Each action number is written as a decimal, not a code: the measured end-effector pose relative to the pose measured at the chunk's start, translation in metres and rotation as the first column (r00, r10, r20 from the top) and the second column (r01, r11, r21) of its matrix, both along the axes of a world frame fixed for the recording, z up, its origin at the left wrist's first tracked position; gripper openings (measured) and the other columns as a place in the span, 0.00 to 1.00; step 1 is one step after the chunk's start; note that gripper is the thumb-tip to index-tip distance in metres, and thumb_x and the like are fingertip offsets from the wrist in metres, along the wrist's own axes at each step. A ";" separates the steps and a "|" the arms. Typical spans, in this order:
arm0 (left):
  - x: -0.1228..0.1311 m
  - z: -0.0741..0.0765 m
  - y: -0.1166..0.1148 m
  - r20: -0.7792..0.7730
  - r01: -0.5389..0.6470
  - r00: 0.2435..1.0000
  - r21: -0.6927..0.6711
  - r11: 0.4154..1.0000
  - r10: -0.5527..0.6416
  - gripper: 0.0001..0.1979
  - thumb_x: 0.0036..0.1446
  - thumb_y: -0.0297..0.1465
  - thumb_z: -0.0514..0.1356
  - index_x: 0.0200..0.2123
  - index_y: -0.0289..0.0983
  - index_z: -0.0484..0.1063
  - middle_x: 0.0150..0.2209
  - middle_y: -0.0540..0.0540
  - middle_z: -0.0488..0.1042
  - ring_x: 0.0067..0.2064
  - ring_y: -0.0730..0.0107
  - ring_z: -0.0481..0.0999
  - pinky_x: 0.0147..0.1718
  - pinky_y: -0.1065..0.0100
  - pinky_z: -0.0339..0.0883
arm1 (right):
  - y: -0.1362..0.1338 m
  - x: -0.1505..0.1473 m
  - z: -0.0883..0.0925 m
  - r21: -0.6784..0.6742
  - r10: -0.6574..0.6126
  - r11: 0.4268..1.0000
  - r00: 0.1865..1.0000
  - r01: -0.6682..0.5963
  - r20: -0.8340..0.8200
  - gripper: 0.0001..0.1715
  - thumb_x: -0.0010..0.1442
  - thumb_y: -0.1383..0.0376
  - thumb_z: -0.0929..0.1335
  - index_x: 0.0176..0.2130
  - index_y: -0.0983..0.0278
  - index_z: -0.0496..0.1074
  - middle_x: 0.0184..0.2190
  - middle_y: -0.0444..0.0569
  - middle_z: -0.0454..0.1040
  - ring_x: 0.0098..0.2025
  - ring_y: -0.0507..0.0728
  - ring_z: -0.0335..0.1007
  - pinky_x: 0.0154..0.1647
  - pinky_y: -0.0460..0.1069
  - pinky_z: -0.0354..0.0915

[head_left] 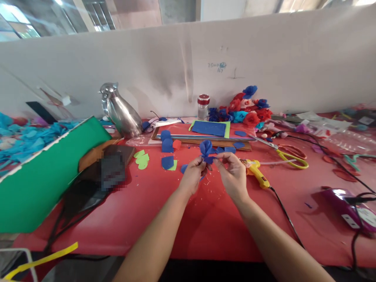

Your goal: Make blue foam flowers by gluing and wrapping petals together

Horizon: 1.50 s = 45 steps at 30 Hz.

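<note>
Over the middle of the red table, my left hand is closed around the base of a small blue paper flower, whose petals stand up above the fingers. My right hand pinches the edge of a blue petal at the flower's lower right side, close to the left fingertips. The fingers partly hide where petal and flower meet. Cut blue petals and light green leaf pieces lie to the left. A yellow glue gun rests just right of my right hand.
Scissors with yellow and red handles lie beyond the glue gun. Finished paper flowers, a jar and a steel jug stand along the back. A green box and black bag are left; a purple power device is right.
</note>
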<state>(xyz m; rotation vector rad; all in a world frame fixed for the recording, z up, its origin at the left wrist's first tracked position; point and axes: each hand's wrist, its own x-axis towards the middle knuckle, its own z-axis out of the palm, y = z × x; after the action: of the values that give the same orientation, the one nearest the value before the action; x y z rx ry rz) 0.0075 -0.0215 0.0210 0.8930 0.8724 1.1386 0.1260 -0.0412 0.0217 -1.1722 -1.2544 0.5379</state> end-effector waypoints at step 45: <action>0.004 0.007 -0.009 -0.038 0.133 0.990 -0.004 0.991 -0.133 0.16 0.46 0.42 0.64 0.22 0.35 0.70 0.21 0.49 0.66 0.22 0.79 0.55 0.22 0.71 0.48 | 0.003 0.000 0.003 -0.017 -0.141 0.990 0.985 0.143 0.103 0.04 0.54 0.63 0.67 0.29 0.60 0.69 0.26 0.44 0.69 0.31 0.55 0.60 0.35 0.51 0.58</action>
<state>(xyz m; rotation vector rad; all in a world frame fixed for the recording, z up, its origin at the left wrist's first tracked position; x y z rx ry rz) 0.0117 -0.0300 0.0278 0.9601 0.8317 1.0083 0.1260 -0.0384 0.0246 -1.3121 -1.2416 0.3929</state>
